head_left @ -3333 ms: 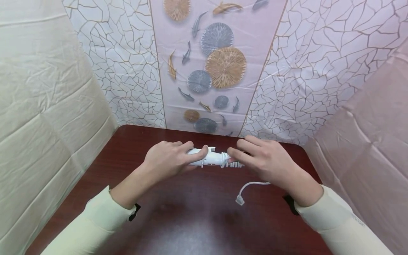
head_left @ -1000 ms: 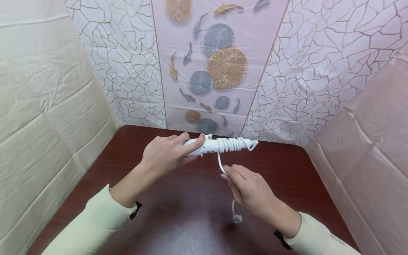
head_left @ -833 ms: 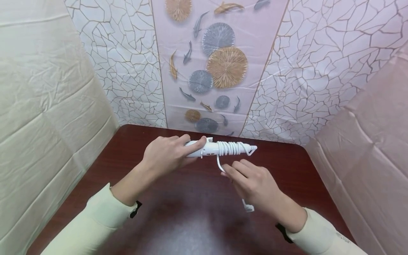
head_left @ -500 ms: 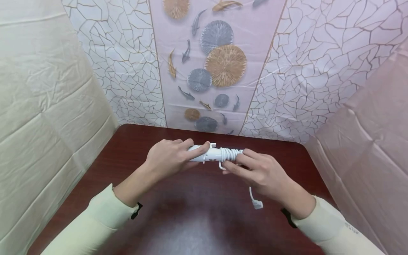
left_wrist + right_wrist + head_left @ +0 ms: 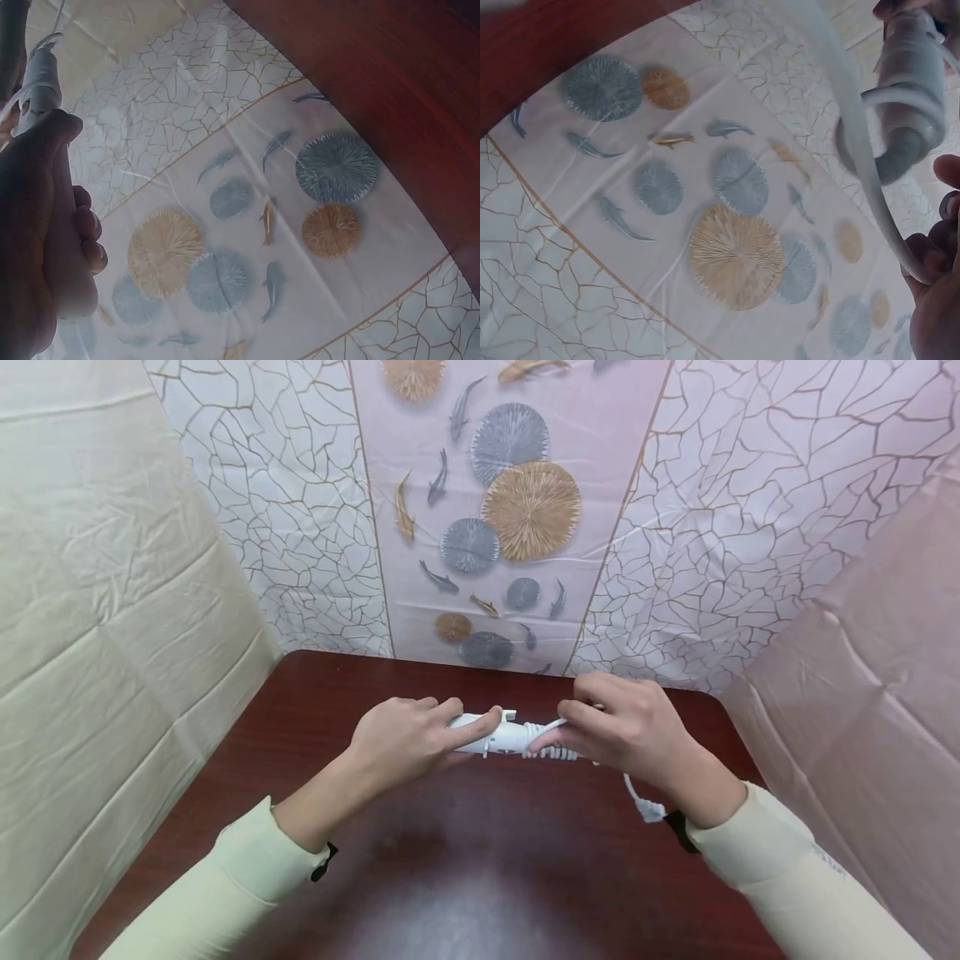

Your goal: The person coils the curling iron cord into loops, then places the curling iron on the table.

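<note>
A person in pale sleeves (image 5: 262,856) leans in over a dark red table (image 5: 450,860). The white plug (image 5: 649,811) dangles beside the right wrist, its cord (image 5: 553,727) light and pliant by the look of it, easily pinched close to the turns. The right hand (image 5: 636,731) does just that, thumb and fingertips closed on the cord. The left hand (image 5: 401,735) wraps the thick end of a white wand (image 5: 510,740), thumb laid along it. The wand lies roughly level between the hands, above the table, cord coiled round its right part. It looks stiff, smooth and fairly light, perhaps slippery, and surest gripped by that thick end. Behind hangs a backdrop (image 5: 491,602) of fish and round leaves.
</note>
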`<state>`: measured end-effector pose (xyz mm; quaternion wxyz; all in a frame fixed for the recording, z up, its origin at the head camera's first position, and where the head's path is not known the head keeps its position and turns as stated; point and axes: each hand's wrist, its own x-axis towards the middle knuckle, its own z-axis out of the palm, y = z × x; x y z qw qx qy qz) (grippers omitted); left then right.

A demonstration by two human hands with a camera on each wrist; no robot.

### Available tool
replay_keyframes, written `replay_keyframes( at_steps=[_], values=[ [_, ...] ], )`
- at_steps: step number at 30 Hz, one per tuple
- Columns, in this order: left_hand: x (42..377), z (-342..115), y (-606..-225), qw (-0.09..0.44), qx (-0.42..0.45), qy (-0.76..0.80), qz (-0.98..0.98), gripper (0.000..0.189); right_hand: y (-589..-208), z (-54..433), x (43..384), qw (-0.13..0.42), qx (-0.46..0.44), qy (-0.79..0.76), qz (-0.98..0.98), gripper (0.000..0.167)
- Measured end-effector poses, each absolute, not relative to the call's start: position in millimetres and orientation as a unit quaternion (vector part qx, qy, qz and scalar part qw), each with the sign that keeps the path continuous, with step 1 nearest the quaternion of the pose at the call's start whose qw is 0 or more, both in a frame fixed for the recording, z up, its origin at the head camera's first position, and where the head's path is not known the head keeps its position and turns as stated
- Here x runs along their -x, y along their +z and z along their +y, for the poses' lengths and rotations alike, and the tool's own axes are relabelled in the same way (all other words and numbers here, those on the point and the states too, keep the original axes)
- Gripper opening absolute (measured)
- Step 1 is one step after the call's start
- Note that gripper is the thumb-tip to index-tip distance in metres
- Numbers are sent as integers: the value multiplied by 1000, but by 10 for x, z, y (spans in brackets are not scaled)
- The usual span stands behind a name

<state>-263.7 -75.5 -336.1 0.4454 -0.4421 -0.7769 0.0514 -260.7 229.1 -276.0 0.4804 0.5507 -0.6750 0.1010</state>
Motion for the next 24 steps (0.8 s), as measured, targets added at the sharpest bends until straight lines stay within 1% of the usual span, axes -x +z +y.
replay_keyframes(
  at_steps=[3,8,13,18,20,24],
  values=[
    [2619,-748,-3361,456,444,51,-770,50,-2778,2316,2653,458,-545,113,-693,47],
    [2597,-736,-3350,470,448,55,-759,47,-2815,2361,2690,400,-543,128,-727,38],
    [2576,-736,-3335,476,456,64,-749,46,-2814,2387,2716,319,-554,175,-749,31],
    [2542,-738,-3310,491,468,61,-732,40,-2794,2403,2776,227,-562,256,-753,31],
    [2529,-734,-3296,500,471,60,-724,37,-2795,2413,2799,190,-557,286,-756,29],
    [2508,-726,-3277,516,472,64,-712,36,-2851,2436,2830,124,-535,333,-766,14]
  ],
)
